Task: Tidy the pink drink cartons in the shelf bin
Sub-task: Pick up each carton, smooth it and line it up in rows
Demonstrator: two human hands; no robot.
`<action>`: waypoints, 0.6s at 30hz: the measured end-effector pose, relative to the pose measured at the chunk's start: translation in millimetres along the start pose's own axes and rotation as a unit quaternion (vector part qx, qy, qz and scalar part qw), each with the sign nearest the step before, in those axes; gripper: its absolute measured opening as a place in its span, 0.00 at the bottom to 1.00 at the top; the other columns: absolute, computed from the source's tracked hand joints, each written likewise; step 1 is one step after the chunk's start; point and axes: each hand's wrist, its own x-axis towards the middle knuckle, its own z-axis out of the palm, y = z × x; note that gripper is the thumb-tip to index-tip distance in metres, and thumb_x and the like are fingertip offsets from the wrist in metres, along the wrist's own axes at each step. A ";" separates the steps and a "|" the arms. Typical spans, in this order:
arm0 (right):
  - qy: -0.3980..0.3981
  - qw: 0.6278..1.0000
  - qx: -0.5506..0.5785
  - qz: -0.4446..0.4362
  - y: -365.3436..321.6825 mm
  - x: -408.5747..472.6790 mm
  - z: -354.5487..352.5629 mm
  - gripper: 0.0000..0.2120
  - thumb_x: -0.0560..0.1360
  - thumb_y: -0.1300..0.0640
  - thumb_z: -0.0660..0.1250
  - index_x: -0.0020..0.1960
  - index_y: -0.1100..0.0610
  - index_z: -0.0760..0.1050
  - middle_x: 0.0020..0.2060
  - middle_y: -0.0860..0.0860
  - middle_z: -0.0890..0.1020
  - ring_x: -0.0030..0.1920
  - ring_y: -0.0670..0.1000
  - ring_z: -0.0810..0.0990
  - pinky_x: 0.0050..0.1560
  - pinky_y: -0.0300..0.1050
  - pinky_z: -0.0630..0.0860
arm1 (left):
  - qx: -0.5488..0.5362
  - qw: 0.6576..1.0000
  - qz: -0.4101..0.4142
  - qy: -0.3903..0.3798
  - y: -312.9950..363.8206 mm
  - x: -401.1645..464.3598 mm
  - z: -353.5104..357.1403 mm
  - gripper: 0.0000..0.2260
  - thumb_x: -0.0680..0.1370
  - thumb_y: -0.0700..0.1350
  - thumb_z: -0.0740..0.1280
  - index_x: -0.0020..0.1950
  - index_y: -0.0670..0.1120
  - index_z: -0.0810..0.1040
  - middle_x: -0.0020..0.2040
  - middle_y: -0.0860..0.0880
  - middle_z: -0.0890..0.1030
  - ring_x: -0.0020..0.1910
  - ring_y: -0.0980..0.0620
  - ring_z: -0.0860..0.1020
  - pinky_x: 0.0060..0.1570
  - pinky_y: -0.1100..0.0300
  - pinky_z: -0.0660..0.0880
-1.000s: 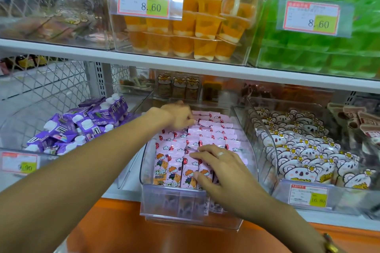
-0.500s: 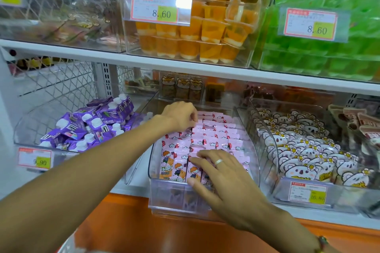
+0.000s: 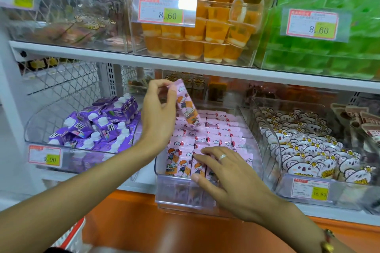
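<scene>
A: 2 hands are in view at the clear plastic shelf bin [image 3: 207, 195] in the middle of the lower white shelf [image 3: 205, 72]. State the left hand.

B: Left hand [image 3: 158, 117] is raised above the rear half of the bin. Its thumb and fingertips pinch the top end of 1 pink drink carton with a cartoon print [image 3: 186, 107]. The carton hangs tilted, its lower end just above the packed rows and near the bin's left wall.

A: Right hand?

B: Right hand [image 3: 230, 172] lies over the bin's front right corner. Its fingers are straight and spread, resting on the tops of the front row of pink drink cartons [image 3: 218, 135]. It grasps nothing. A silver ring [image 3: 222, 156] sits on 1 finger.

A: Carton layout?

B: The cartons stand upright in close rows from the front wall back to the rear. The front row shows its printed faces through the clear wall.

A: Neighbouring bins?

B: Purple pouches with white caps [image 3: 96, 125] fill the bin at the left. White bear-print packets [image 3: 308, 150] fill the bin at the right. On the upper shelf, orange jelly cups [image 3: 205, 33] sit behind a price tag marked 8.60 [image 3: 164, 11].
</scene>
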 end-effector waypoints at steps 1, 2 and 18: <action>0.013 1.000 0.028 0.005 -0.8 1.3 -2.3 0.28 0.78 0.33 0.45 0.69 0.45 0.69 0.66 0.43 0.70 0.67 0.43 0.64 0.68 0.39 0.60 | -0.017 1.000 0.001 0.016 3.8 -5.6 -6.9 0.01 0.81 0.43 0.61 0.52 0.47 0.72 0.45 0.55 0.78 0.41 0.69 0.76 0.43 0.73 0.73; 0.037 0.997 0.065 0.016 -2.2 3.0 -4.7 0.26 0.78 0.34 0.47 0.66 0.44 0.72 0.63 0.42 0.73 0.65 0.43 0.67 0.65 0.40 0.64 | -0.032 0.999 -0.002 0.029 7.0 -10.8 -13.0 0.01 0.81 0.42 0.62 0.51 0.46 0.72 0.45 0.55 0.78 0.42 0.67 0.76 0.45 0.71 0.73; 0.081 0.755 0.602 0.247 -16.9 30.1 -15.8 0.15 0.77 0.53 0.66 0.61 0.57 0.75 0.44 0.48 0.85 0.43 0.44 0.82 0.47 0.37 0.78 | -0.087 0.978 -0.107 -0.154 19.2 -48.8 -27.3 0.12 0.79 0.33 0.61 0.56 0.48 0.76 0.56 0.54 0.79 0.57 0.56 0.78 0.55 0.56 0.78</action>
